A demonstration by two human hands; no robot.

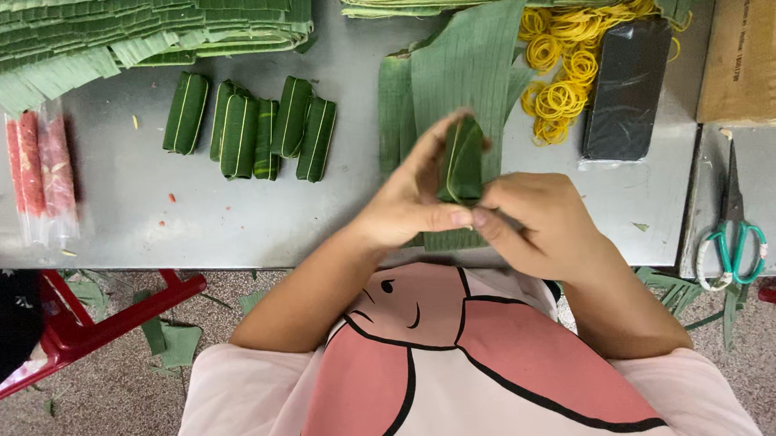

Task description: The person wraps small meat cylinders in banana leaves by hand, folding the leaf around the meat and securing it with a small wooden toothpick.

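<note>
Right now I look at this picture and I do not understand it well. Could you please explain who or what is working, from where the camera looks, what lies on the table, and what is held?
No machine works here. A person works with two bare hands, and the camera sits on that person's head and looks down, so you see their arms and pink shirt below.

The left hand and the right hand together hold a small leaf-wrapped bundle above the metal table.

On the table lie five finished bundles in a row, strips of green leaf under the hands, big stacks of cut leaves at the far left, yellow rubber bands, a dark phone, and pink sausages in clear wrapping. Scissors with green handles lie on the right.
</note>
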